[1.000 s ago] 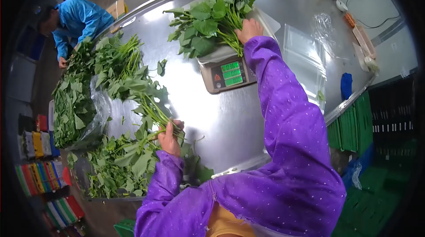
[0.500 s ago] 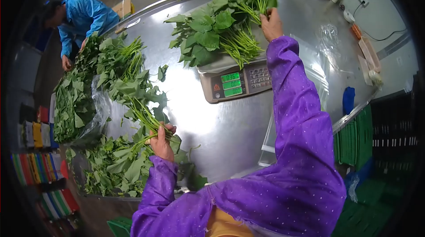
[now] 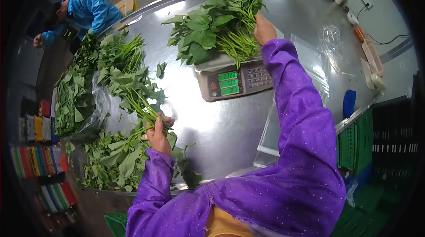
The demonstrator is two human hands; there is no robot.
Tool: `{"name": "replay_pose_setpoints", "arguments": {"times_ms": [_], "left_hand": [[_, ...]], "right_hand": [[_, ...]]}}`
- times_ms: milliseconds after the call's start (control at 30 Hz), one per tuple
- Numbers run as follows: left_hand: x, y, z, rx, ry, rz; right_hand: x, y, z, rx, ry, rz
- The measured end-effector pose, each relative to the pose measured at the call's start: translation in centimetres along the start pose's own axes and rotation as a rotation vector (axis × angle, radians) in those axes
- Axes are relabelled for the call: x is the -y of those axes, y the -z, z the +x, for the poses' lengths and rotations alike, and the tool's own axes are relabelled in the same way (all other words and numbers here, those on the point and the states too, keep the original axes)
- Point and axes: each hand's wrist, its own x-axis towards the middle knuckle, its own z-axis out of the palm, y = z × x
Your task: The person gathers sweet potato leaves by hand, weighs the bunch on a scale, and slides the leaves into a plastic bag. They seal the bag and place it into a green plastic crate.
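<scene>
Hands (image 3: 159,136) closed on greens: left gripped stems (image 3: 144,109); right pinched leafy stalks (image 3: 249,12) above the scale (image 3: 234,82).

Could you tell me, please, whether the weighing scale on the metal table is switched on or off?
On: the scale's display is lit green and shows digits beside the keypad.

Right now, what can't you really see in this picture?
All in the head view:
Most of the scale's top plate: covered by the leafy pile.
The marks on the scale's keys: too small to read.
The right hand's fingertips: mostly hidden by the hand itself and stems.
How many stems the left hand holds: fingers and overlapping stems hide them.
The wearer's feet: blocked by the purple clothing or cut off.
</scene>
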Motion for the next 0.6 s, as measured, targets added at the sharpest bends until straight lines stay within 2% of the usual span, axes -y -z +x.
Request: {"name": "replay_pose_setpoints", "arguments": {"times_ms": [33,133,233,333,367,433,500,600], "left_hand": [[-0.1,-0.3,0.4,0.0,-0.008,-0.008],[-0.4,-1.9,1.3,0.03,-0.034,-0.007],[-1.5,-6.0,3.0,0.08,-0.024,-0.132],[-3.3,-11.8,4.8,0.241,-0.012,-0.225],[-3.5,-14.1,5.7,0.309,-0.018,-0.244],[-2.9,-19.1,7.8,0.317,0.035,-0.286],[-1.8,-23.6,9.8,0.352,0.048,-0.277],[1.3,-28.5,12.3,0.3,0.063,-0.078]], "right_hand": [[0.1,0.1,0.1,-0.01,0.015,-0.012],[0.3,-0.5,0.3,-0.205,0.077,0.282],[-1.3,-2.0,1.4,-0.081,-0.103,0.751],[-1.5,-1.4,1.3,0.152,-0.222,0.875],[-1.7,-1.7,1.2,0.193,-0.269,0.995],[-2.2,-2.8,1.1,0.274,-0.362,1.234],[-1.5,-2.3,0.9,0.318,-0.369,1.284],[-0.4,-2.0,0.8,0.299,-0.315,1.349]]}}
